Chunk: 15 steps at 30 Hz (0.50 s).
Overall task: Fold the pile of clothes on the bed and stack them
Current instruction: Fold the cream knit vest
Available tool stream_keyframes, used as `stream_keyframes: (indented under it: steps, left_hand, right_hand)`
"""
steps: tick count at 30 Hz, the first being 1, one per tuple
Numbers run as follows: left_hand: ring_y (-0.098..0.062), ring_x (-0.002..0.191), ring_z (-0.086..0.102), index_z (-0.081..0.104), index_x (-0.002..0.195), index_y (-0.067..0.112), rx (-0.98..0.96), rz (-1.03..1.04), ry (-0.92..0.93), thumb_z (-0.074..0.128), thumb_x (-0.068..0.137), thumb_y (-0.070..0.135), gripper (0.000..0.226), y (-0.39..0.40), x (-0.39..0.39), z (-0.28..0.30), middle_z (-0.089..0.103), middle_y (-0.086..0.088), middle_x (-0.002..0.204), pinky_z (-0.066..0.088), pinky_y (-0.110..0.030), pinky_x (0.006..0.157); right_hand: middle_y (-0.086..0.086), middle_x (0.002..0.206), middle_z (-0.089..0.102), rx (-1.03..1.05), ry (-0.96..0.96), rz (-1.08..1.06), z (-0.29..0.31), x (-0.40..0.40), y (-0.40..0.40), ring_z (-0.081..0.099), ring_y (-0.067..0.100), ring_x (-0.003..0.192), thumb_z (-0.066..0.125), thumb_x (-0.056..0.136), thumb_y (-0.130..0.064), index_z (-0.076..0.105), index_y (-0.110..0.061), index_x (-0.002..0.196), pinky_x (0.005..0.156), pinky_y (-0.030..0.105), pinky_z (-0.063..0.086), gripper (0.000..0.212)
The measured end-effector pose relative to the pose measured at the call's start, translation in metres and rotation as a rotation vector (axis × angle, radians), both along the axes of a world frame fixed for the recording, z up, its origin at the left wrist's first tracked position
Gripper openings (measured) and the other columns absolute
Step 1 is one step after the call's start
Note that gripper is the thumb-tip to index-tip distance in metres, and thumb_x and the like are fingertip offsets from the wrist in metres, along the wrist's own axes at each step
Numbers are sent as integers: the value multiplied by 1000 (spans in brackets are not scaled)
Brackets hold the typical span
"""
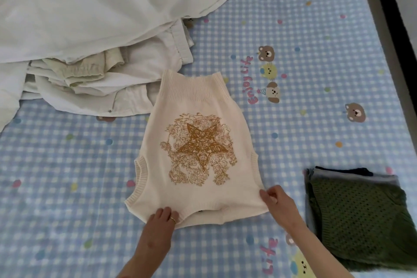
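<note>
Blue-and-white checked bedding printed with bears and pink lettering covers the bed [316,29], and everything I am working with lies on it. Near the middle, toward the near edge, the cream knit vest [196,153] is spread flat with its gold star print facing up, its ribbed hem pointing to the far side and its shoulders toward me. My left hand [161,219] grips the near edge of the vest with curled fingers; a ring shows on one finger. My right hand [276,201] pinches the vest's near right corner between thumb and fingertips. At the far left corner sits the unfolded pile of white clothes [90,29], crumpled and overlapping, and the vest's hem just touches its near right fringe. By the near right edge of the bed rests the folded stack [356,214], a green open-knit garment on top with grey and dark layers showing under its far side. It lies just beside my right forearm, apart from the vest.
</note>
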<state>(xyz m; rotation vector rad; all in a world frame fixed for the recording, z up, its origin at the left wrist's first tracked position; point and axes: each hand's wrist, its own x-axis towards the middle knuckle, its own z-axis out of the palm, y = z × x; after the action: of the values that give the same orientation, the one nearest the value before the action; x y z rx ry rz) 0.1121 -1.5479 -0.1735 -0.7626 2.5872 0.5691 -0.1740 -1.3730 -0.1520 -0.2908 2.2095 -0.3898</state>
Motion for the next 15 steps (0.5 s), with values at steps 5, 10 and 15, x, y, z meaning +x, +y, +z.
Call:
stream_keyframes:
  steps: [5, 10, 15]
  left_hand:
    - [-14, 54, 61, 70, 66, 14, 112, -25, -93, 89, 14, 29, 57, 11, 5, 5, 63, 4, 70, 44, -15, 44]
    - [-13, 57, 63, 73, 80, 15, -9, -36, 37, 48, 80, 49, 42, 2, -27, 4, 65, 4, 72, 48, -16, 48]
    - [-15, 56, 65, 74, 80, 9, -6, 66, -56, 96, 32, 32, 57, -5, -56, 8, 65, 1, 70, 50, -20, 43]
  right_hand:
    - [1, 97, 65, -56, 128, -233, -7, -2, -9, 59, 17, 84, 57, 90, -41, 54, -16, 104, 73, 31, 43, 29]
    - [-1, 93, 61, -176, 221, -153, -24, -23, -74, 57, 18, 87, 62, 88, -31, 59, -15, 101, 82, 35, 46, 22]
    - [-1, 81, 59, -94, 255, -239, -33, -42, -62, 59, 24, 83, 55, 93, -21, 55, -14, 84, 62, 31, 38, 11]
